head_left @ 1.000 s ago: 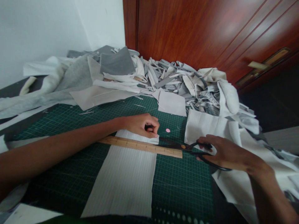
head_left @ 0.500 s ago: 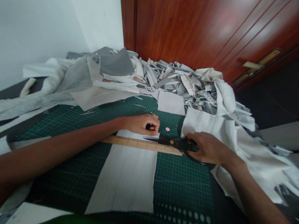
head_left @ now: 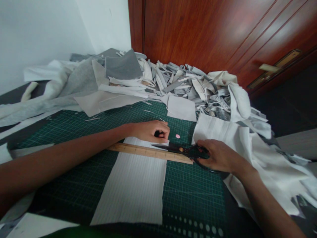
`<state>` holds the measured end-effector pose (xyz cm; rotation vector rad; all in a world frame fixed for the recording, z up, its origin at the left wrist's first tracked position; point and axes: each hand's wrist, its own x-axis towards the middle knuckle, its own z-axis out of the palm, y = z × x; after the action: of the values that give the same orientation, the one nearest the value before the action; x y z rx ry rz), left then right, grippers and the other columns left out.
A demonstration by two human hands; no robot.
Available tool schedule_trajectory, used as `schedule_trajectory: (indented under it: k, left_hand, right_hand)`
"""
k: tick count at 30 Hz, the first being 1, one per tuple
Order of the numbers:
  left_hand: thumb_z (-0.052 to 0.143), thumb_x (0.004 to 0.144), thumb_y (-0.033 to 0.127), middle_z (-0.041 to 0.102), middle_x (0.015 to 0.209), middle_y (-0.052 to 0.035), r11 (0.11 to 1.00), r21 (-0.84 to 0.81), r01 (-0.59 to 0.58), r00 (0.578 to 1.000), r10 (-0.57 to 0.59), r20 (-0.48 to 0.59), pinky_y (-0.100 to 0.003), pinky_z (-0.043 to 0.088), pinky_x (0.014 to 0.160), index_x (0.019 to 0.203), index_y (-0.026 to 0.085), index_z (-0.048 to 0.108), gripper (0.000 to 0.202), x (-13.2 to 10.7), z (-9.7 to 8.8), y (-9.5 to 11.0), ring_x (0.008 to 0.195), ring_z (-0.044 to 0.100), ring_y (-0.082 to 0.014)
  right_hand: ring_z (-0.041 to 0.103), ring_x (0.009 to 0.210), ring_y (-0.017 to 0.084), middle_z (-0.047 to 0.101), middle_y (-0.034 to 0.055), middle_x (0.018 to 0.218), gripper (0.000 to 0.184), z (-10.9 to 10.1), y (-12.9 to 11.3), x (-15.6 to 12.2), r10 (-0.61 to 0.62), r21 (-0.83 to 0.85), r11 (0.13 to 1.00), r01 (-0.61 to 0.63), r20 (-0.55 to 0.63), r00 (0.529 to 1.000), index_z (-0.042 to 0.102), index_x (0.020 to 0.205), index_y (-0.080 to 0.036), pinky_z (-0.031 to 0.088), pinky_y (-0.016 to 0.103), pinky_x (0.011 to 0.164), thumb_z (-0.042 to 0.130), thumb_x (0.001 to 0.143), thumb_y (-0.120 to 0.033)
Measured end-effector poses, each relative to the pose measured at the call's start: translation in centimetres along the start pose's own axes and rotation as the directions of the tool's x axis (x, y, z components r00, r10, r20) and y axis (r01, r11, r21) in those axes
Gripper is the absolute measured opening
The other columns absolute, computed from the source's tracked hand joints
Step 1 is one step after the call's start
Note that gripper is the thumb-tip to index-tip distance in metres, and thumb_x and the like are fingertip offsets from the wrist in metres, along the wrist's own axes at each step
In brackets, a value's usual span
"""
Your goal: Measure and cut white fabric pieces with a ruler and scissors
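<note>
A white ribbed fabric strip (head_left: 133, 188) lies on the green cutting mat (head_left: 190, 195). Across its far end rests a wooden ruler (head_left: 148, 152). My left hand (head_left: 151, 131) is curled in a fist on the fabric just beyond the ruler, pinching its far edge beside a small dark thing I cannot make out. My right hand (head_left: 218, 155) grips the handles of black scissors (head_left: 178, 148), whose blades point left at the fabric's right edge above the ruler. A small pink dot (head_left: 177, 136) sits on the mat near the blades.
A large heap of white and grey fabric scraps (head_left: 173, 82) fills the far side of the mat. More white cloth (head_left: 260, 158) lies at the right under my forearm. A brown wooden door (head_left: 223, 33) with a handle (head_left: 268, 68) stands behind.
My right hand slid left with the scissors, bringing the blades from right of the ruler's end up to the fabric's edge. My left hand stayed in place.
</note>
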<state>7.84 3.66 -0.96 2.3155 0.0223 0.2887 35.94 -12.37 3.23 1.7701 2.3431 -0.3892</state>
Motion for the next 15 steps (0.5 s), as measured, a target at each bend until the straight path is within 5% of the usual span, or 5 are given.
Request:
schedule_trajectory:
  k: [15]
  left_hand:
    - [0.061,0.100,0.032,0.054,0.073,0.0012,0.998,0.004,-0.056,0.998,0.056,0.003,-0.032,0.039,0.080,0.080,0.021,0.062,0.023,-0.06,-0.05,-0.13,0.073,0.050,-0.0156]
  right_hand:
    - [0.067,0.079,0.026,0.072,0.0074,0.085,0.019,-0.17,-0.03,0.07,-0.010,0.043,0.999,0.010,-0.008,1.000,0.061,0.090,-0.021,0.043,0.035,0.071,0.059,0.087,-0.040]
